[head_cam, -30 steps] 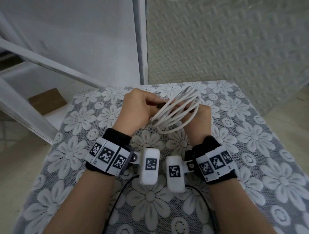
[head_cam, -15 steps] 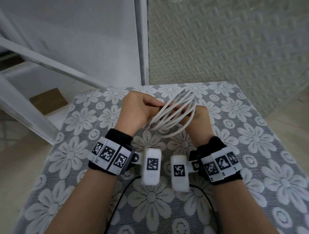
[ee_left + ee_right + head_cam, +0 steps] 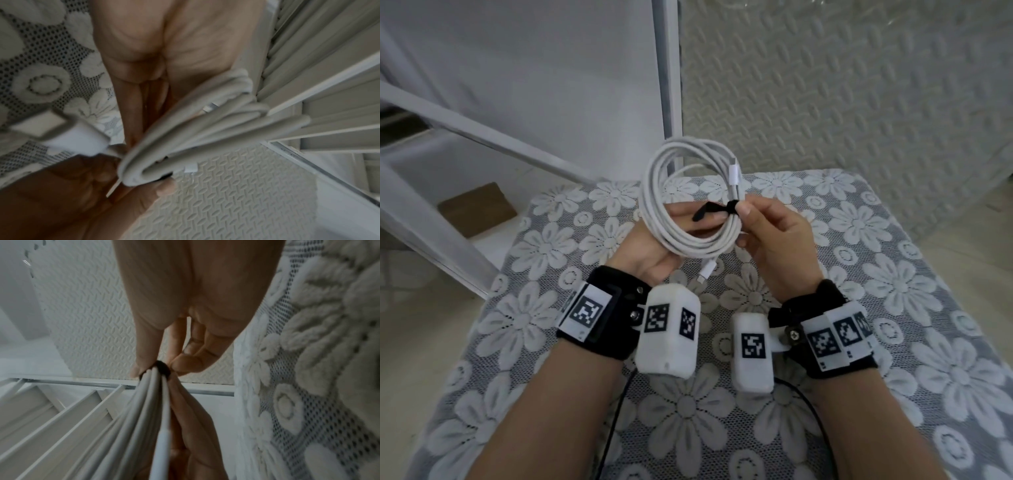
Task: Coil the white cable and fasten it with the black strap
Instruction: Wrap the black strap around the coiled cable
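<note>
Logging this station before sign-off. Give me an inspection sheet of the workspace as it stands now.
Surface: table covered by a grey cloth with white lace flowers.
Job's things: white cable wound into a round coil, held up above the table; black strap wrapped around the strands on the coil's right side, one loose tail sticking out left across the opening. One plug points up at the strap, the other hangs below the coil.
Clutter: nothing seen on the table.
Hands: left hand supports the coil from behind and below; right hand pinches the strap.
Cables: thin black leads run from the wrist cameras.
Surroundings: embossed wall panel, white frame bars, brown cardboard piece on the floor.
</note>
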`<state>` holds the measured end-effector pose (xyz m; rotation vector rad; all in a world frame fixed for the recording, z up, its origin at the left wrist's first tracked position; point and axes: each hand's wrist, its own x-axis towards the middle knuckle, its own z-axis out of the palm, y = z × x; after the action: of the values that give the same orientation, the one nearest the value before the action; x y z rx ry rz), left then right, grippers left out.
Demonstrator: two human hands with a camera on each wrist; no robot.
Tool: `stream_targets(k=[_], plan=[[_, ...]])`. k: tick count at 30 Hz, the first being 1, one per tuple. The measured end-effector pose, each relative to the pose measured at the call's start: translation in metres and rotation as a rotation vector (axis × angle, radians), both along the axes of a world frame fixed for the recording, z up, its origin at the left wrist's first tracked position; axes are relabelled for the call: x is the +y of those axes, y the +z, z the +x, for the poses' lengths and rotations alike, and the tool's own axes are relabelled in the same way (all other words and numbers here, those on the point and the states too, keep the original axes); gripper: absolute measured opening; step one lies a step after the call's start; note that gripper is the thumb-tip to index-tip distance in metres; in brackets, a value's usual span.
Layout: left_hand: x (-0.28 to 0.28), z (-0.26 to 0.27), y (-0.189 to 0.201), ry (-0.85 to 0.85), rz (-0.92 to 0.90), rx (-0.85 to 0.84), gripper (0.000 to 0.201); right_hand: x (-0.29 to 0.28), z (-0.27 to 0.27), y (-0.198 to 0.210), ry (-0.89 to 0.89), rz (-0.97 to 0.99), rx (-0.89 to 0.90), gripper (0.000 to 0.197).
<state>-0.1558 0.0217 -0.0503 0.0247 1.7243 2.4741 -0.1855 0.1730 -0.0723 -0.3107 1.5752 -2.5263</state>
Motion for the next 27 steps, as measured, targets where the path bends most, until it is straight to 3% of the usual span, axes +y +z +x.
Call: stream_targets(k=[7,12,16,19,23,27], plan=[[0.0022,-0.0005,0.0033,0.085,-0.036,-0.017,0.025,0.0021,0.0015,0.0,0.003,0.081,0.046,0.024],[0.0048,-0.0004,0.0053,0.205,-0.114,0.01,0.037,0.0004,0.002,-0.0009,-0.076,0.16,0.098,0.007],[0.0079,0.0009,0.0102,0.249,-0.167,0.019,0.013,-0.0001,0.0032,-0.0005,-0.119,0.215,0.167,0.011],[0.007,0.0012,0.0088,0.27,-0.189,0.039,0.023,-0.0009,0.0041,-0.001,-0.141,0.223,0.196,0.011],[0.0063,0.004,0.0109,0.278,-0.233,0.085,0.013,-0.001,0.004,-0.0016,-0.154,0.252,0.195,0.012],[0.0064,0.0039,0.0081,0.254,-0.287,0.144,0.027,0.0012,0.0014,-0.0047,-0.193,0.295,0.191,0.021]])
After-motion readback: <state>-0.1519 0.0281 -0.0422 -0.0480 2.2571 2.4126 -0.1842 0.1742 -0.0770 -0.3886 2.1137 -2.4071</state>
